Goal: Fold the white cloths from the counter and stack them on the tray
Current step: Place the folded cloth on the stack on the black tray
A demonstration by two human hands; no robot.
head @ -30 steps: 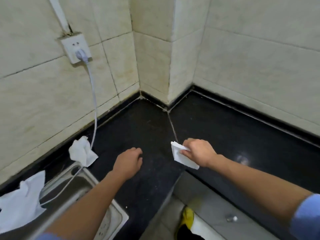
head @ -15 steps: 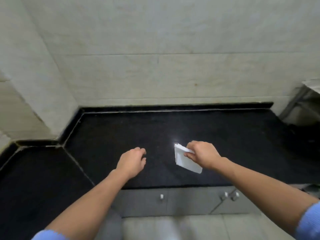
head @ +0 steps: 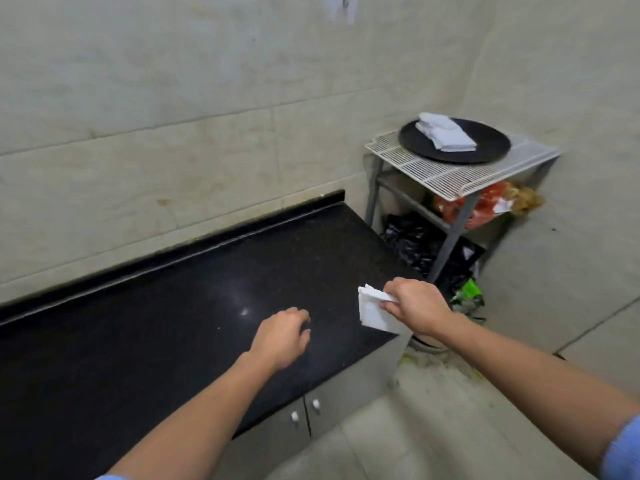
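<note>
Over the worktop's (head: 173, 306) right end, fingers (head: 389, 300) of the right hand (head: 417, 304) pinch a folded white cloth (head: 372, 315). The left hand (head: 282, 336) hangs loosely curled, holding nothing. At two o'clock, a black tray (head: 491, 148) on a wire rack (head: 433, 173) carries stacked folded cloths (head: 445, 133).

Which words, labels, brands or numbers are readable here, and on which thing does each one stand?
No text is readable.
Green packet: print too blurred to read.
Orange bag: white patch, too blurred to read.
Grey mark at the top of the picture: smeared, unreadable.
Folded cloth and tray: no print visible.
</note>
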